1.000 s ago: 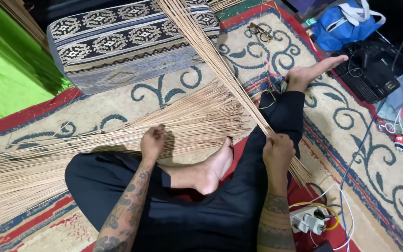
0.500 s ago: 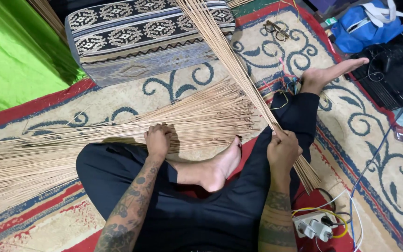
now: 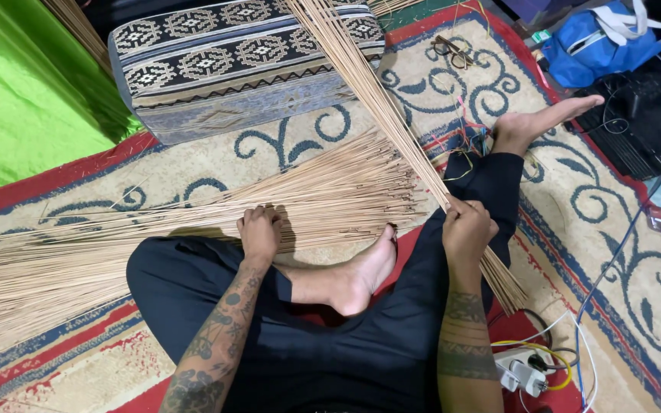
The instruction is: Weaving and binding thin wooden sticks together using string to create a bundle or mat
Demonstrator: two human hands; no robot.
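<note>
- I am seeing the right hand (image 3: pixel 467 229) clenching a thin bundle (image 3: pixel 392 122) of pale sticks, fist wrapped round it near its lower end; the bundle is slanting up and away to the far side, crossing over the cushion (image 3: pixel 223 69), while its short tail is poking out near and right of the fist.
- The left hand (image 3: pixel 260 232) is curling its fingers into the loose pile (image 3: pixel 193 222) of the same sticks, pinching at a few; I cannot tell how many it is gripping.
- The pile is fanning across the rug (image 3: pixel 621 252) from the far middle to the near left, just beyond the crossed legs, touching the left hand and lying well left of the right fist.
- As I am judging it, the gathering is only partly done: the held bundle is slim, and most sticks are lying in the pile, waiting to be picked.
- Further out, a power strip (image 3: pixel 520 369) with cables is sitting near right, and a blue bag (image 3: pixel 598 42) far right.
</note>
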